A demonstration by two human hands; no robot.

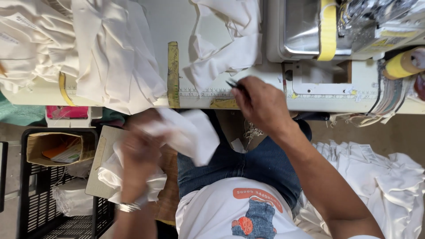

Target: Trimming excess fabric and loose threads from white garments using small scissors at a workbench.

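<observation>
My left hand [139, 148] is blurred with motion and grips a piece of white cloth [190, 132] over my lap, just below the table's front edge. My right hand [261, 104] rests at the table's front edge, fingers closed on a small dark tool [234, 85], likely thread snips, whose tips point up and left. Another white cloth piece [226, 42] lies on the table just beyond that hand, beside the sewing machine [310, 28].
A heap of white garments [102, 48] covers the table's left part. A yellow ruler strip [173, 75] is fixed on the white table [177, 22]. A black crate [57, 190] with a cardboard box stands on the left, more white garments [385, 181] on the right.
</observation>
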